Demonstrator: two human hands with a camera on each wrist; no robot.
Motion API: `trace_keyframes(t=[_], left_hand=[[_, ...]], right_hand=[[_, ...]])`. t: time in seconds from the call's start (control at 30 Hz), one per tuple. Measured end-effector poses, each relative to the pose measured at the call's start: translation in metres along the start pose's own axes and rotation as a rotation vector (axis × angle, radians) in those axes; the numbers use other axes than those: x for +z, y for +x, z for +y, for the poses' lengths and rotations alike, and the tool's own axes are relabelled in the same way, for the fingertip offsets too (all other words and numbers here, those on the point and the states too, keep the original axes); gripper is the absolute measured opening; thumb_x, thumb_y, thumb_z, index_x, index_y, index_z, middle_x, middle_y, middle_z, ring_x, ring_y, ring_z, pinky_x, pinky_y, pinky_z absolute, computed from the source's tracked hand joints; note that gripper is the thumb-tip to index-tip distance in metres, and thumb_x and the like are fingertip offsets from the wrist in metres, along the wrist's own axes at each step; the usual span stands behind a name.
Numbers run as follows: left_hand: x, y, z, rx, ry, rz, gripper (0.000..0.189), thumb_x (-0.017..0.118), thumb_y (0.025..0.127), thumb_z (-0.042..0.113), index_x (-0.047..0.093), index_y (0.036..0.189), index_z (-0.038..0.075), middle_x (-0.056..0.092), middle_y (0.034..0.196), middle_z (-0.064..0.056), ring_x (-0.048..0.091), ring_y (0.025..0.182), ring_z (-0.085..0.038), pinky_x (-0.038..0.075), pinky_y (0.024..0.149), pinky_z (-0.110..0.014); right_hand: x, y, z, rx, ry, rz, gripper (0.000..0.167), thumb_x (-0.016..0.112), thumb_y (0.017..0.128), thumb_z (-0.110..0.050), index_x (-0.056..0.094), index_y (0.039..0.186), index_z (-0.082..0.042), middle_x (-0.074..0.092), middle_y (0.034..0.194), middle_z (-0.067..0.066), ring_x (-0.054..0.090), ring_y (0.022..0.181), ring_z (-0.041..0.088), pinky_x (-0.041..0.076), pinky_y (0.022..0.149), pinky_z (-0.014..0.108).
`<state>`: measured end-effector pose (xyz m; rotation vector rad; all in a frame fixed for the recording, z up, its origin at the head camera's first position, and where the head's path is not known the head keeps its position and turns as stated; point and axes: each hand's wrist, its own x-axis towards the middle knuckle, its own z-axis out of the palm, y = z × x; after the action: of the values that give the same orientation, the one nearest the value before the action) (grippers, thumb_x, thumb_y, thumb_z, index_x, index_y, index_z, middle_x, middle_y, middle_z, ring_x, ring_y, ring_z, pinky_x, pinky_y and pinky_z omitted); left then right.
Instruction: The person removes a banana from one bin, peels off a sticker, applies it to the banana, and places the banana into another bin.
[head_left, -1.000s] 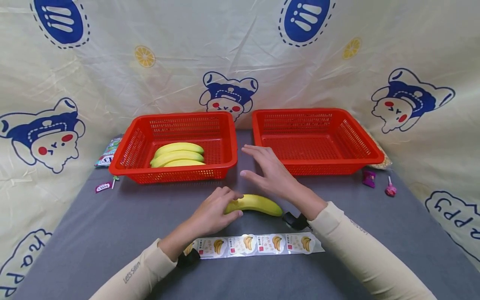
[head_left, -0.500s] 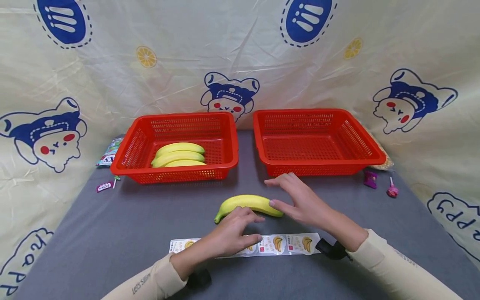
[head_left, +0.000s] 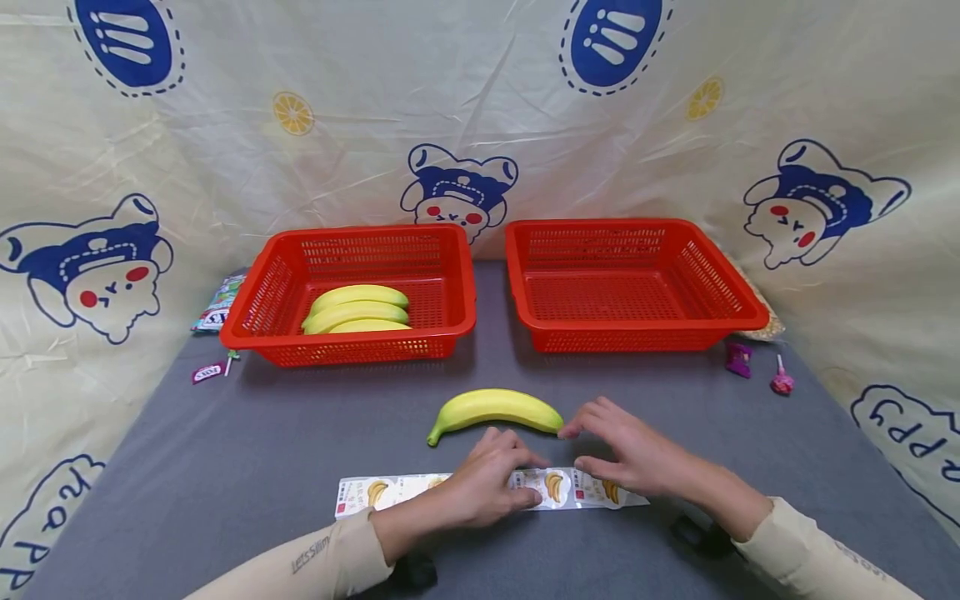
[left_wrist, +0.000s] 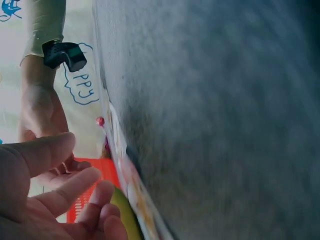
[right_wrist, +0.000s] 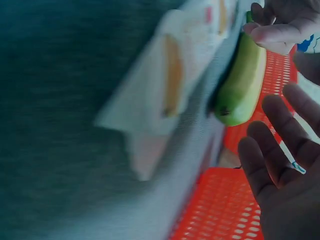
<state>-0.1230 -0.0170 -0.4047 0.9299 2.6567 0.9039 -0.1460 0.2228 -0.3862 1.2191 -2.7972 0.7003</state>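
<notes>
Left hand (head_left: 487,483) and right hand (head_left: 633,454) over a banana-sticker strip (head_left: 555,487), fingers loose and apart, one banana (head_left: 498,407) just beyond on grey cloth (head_left: 300,442), its dark blossom tip (right_wrist: 226,111) plain only from the right wrist, more bananas (head_left: 356,317) in a red basket (head_left: 352,350) shown by head view alone

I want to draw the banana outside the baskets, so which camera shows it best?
The head view, because nearly the whole banana shows, from above. The left wrist view has only a piece, low down; the right wrist view shows it slanted, one end nearest.
</notes>
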Motion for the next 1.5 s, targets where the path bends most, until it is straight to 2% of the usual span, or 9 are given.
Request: trace_keyframes(t=[0.07,0.17,0.3,0.43,0.6,0.8,1.07,1.3,1.5], left_hand=[[0.003,0.002,0.0,-0.015,-0.008,-0.004,0.035,0.074,0.078,0.026,0.069,0.112,0.021,0.058,0.098,0.006,0.041,0.09,-0.003,0.032,0.079,-0.017],[0.008,0.003,-0.002,-0.02,0.005,-0.007,0.034,0.075,0.077,0.027,0.069,0.11,0.021,0.058,0.097,0.006,0.04,0.088,-0.003,0.03,0.077,-0.016],[0.013,0.004,-0.005,-0.011,0.03,0.0,0.035,0.076,0.076,0.028,0.069,0.109,0.02,0.056,0.094,0.006,0.038,0.085,-0.003,0.029,0.075,-0.015],[0.015,0.004,-0.008,0.0,0.05,0.0,0.035,0.076,0.076,0.028,0.069,0.11,0.021,0.055,0.094,0.007,0.038,0.085,-0.002,0.029,0.074,-0.015],[0.017,0.005,-0.009,0.016,0.089,-0.005,0.037,0.076,0.076,0.028,0.068,0.112,0.023,0.054,0.095,0.008,0.038,0.085,-0.002,0.03,0.074,-0.015],[0.017,0.005,-0.009,0.037,0.129,-0.001,0.038,0.076,0.076,0.028,0.067,0.112,0.023,0.054,0.094,0.008,0.038,0.084,-0.003,0.03,0.074,-0.016],[0.016,0.005,-0.009,0.054,0.157,0.0,0.038,0.076,0.077,0.029,0.067,0.113,0.022,0.053,0.095,0.007,0.037,0.084,-0.003,0.03,0.074,-0.016],[0.017,0.005,-0.01,0.074,0.172,0.005,0.037,0.075,0.077,0.03,0.067,0.112,0.021,0.053,0.095,0.007,0.038,0.084,-0.004,0.031,0.074,-0.016],[0.017,0.005,-0.01,0.072,0.165,-0.008,0.038,0.075,0.078,0.03,0.066,0.113,0.022,0.052,0.095,0.008,0.037,0.083,-0.003,0.031,0.073,-0.016]], right_hand=[[0.005,-0.004,0.005,-0.045,0.002,-0.008,0.028,0.074,0.079,-0.019,0.063,0.105,-0.018,0.059,0.103,-0.012,0.049,0.098,0.004,0.048,0.081,0.029],[0.009,-0.009,0.01,-0.054,0.02,-0.063,0.025,0.073,0.08,-0.022,0.063,0.102,-0.023,0.057,0.101,-0.015,0.046,0.096,0.002,0.045,0.078,0.026],[0.013,-0.011,0.013,0.011,0.043,-0.163,0.023,0.071,0.082,-0.029,0.061,0.103,-0.03,0.054,0.101,-0.018,0.042,0.096,0.001,0.042,0.078,0.024],[0.013,-0.01,0.015,0.047,0.05,-0.222,0.025,0.07,0.083,-0.032,0.06,0.106,-0.032,0.053,0.103,-0.018,0.041,0.098,0.002,0.041,0.08,0.025],[0.013,-0.009,0.018,0.039,0.04,-0.242,0.032,0.072,0.08,-0.026,0.061,0.108,-0.033,0.053,0.103,-0.016,0.04,0.098,0.001,0.041,0.08,0.024],[0.012,-0.007,0.021,-0.003,0.018,-0.265,0.035,0.074,0.078,-0.026,0.06,0.108,-0.034,0.052,0.101,-0.014,0.038,0.095,0.001,0.039,0.078,0.022],[0.007,-0.002,0.022,0.092,0.039,-0.39,0.03,0.071,0.081,-0.034,0.058,0.107,-0.042,0.047,0.103,-0.016,0.037,0.098,0.003,0.037,0.08,0.022],[0.005,0.002,0.021,0.037,-0.002,-0.403,0.025,0.071,0.082,-0.035,0.059,0.103,-0.042,0.047,0.1,-0.016,0.037,0.097,0.003,0.036,0.079,0.021],[0.004,0.005,0.02,0.039,-0.016,-0.435,0.023,0.071,0.082,-0.034,0.058,0.099,-0.042,0.047,0.099,-0.016,0.037,0.095,0.003,0.036,0.077,0.02]])
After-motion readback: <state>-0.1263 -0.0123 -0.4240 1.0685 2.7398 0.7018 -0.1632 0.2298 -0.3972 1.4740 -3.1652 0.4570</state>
